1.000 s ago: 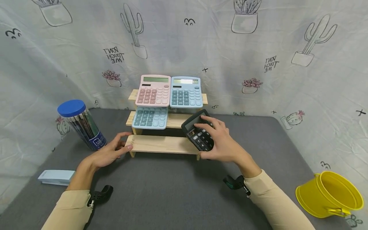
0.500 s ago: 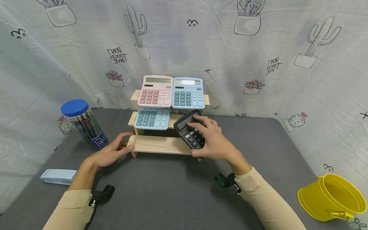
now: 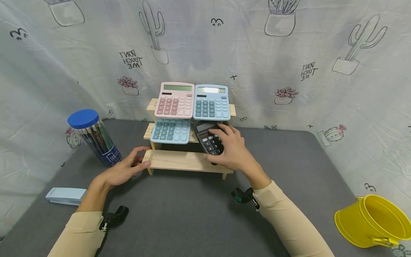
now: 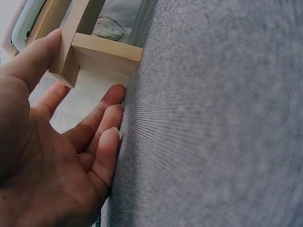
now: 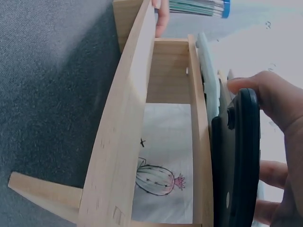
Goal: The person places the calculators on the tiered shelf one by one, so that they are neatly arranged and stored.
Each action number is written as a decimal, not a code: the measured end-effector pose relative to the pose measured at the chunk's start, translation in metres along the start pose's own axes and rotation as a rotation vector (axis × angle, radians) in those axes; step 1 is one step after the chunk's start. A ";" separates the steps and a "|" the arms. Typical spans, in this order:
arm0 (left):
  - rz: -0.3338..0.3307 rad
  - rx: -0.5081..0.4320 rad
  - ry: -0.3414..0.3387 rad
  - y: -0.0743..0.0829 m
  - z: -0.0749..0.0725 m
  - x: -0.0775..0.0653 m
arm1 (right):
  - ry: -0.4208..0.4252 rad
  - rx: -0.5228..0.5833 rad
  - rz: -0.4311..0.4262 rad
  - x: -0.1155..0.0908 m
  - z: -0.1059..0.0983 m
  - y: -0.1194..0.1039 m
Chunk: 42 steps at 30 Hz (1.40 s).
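Note:
My right hand [image 3: 232,150] holds a black calculator [image 3: 208,143] by its edges, tilted, at the right part of the middle tier of a wooden step shelf [image 3: 179,159]. In the right wrist view the calculator [image 5: 244,156] appears edge-on beside the middle plank, thumb and fingers about it. My left hand [image 3: 120,171] pinches the left end of the bottom plank; the left wrist view shows its other fingers loosely bent near the cloth. A light blue calculator [image 3: 170,131] leans on the middle tier's left. Above stand a pink calculator [image 3: 174,100] and another blue calculator [image 3: 212,101].
A clear jar of pencils [image 3: 99,142] with a blue lid stands tilted in view at left. Nearer lies a pale blue stapler [image 3: 65,195], partly behind my left forearm. A yellow bucket [image 3: 353,223] is at far right. A printed curtain [image 3: 257,64] hangs behind the grey tabletop [image 3: 179,214].
My right hand has carried the black calculator left and back, from right of the shelf to the middle tier, turning it more upright. The left hand stays at the bottom plank's end.

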<state>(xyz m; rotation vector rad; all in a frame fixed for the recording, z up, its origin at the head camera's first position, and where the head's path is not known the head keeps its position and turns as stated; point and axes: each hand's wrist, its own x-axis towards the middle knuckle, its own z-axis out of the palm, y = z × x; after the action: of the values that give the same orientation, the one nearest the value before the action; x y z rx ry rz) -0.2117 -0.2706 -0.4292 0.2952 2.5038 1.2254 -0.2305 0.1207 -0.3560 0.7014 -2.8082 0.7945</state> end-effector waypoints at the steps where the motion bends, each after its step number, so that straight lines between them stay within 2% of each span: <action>1: -0.004 -0.001 0.001 0.001 0.000 0.000 | -0.002 -0.016 0.010 0.000 0.000 -0.001; 4: 0.002 -0.002 -0.005 0.003 -0.001 0.001 | -0.040 -0.059 0.031 0.002 -0.004 -0.004; 7: 0.004 -0.003 -0.010 0.003 -0.002 0.001 | -0.127 -0.078 0.028 0.002 -0.011 -0.004; 11: 0.013 -0.008 -0.007 0.002 -0.004 0.000 | -0.259 -0.036 -0.009 0.002 -0.023 0.002; 15: 0.019 -0.007 -0.005 0.002 -0.004 -0.001 | -0.295 -0.002 -0.048 0.002 -0.028 0.007; 18: 0.012 -0.002 0.000 0.000 -0.002 -0.001 | -0.241 -0.005 -0.030 0.003 -0.022 0.008; 23: 0.009 -0.002 -0.002 -0.001 0.002 0.001 | -0.082 -0.032 0.024 0.004 -0.004 0.009; 29: 0.002 0.007 0.005 -0.001 0.002 0.002 | 0.086 -0.056 0.021 0.007 0.014 0.010; 42: 0.023 -0.012 0.006 0.000 0.001 0.001 | 0.144 -0.015 0.122 0.009 0.031 -0.004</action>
<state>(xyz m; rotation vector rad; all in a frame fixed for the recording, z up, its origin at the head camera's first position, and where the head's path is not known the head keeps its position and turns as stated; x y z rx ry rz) -0.2125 -0.2694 -0.4305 0.3191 2.5045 1.2512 -0.2365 0.0977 -0.3787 0.4549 -2.7433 0.8087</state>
